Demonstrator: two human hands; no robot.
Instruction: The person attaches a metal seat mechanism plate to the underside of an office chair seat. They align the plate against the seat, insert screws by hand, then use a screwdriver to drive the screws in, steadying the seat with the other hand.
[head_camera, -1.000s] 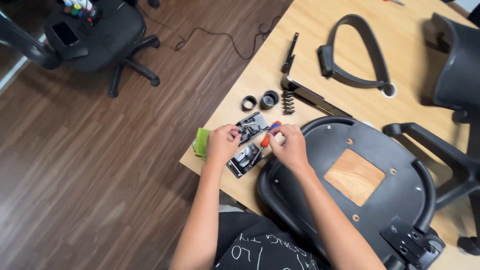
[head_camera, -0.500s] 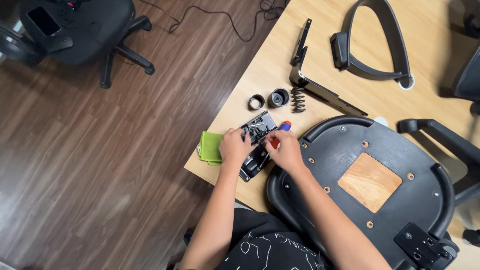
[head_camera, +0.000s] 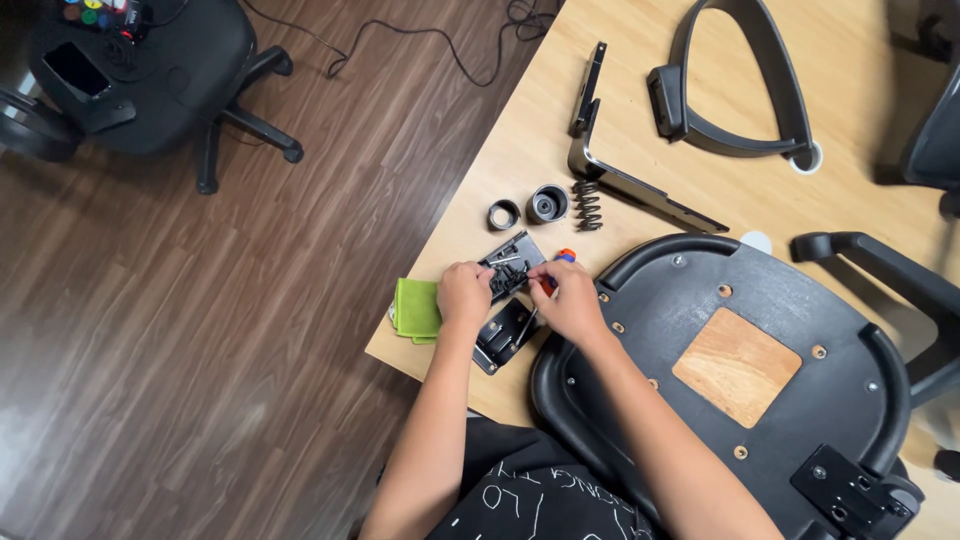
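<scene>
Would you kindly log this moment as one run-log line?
left hand: on black plate | right hand: holding screwdriver at plate | near: green cloth, spring, upturned seat

Flat black metal mechanism plate (head_camera: 508, 300), table edge

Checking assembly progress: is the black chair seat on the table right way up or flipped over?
Flipped over: the chair seat lies underside up on the table, showing screw holes and its bare wooden patch.

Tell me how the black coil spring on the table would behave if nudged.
The coil spring lies on its side on the smooth wooden table, so it would probably roll. Its thick coils suggest it is stiff and fairly heavy for its size, and unlikely to deform.
</scene>
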